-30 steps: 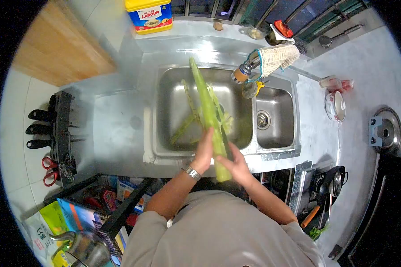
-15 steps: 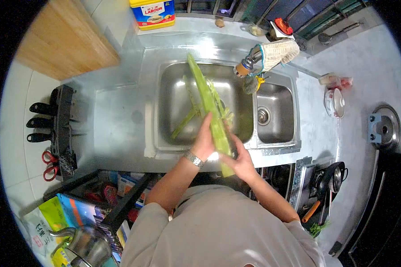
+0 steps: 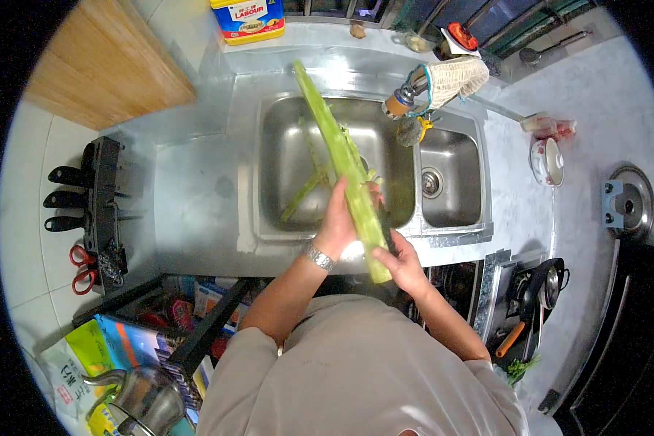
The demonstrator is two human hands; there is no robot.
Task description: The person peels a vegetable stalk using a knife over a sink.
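Observation:
A long, pale green celtuce stem (image 3: pixel 332 138) slants over the large sink basin, its lower end near my body. My left hand (image 3: pixel 337 224) is closed around its middle from the left and below. My right hand (image 3: pixel 407 267) is closed at the lower end, the thumb pressed on the stem. A small dark thing (image 3: pixel 387 240) shows between the right fingers and the stem; its kind cannot be made out. Green peel strips (image 3: pixel 303 196) lie in the steel basin (image 3: pixel 280 138), and more peel is partly hidden behind the stem.
The faucet (image 3: pixel 398 104), with a mesh cloth (image 3: pixel 454 78) and a scrubber (image 3: pixel 410 132) hung on it, stands behind the basins. A smaller basin (image 3: pixel 450 200) is on the right. At left is a rack (image 3: pixel 102 211) with black-handled knives and red scissors (image 3: pixel 82 269).
The stem has shifted, its far tip moving up and left. My right hand has moved slightly right, its thumb now on the lower end. My left hand stays around the middle.

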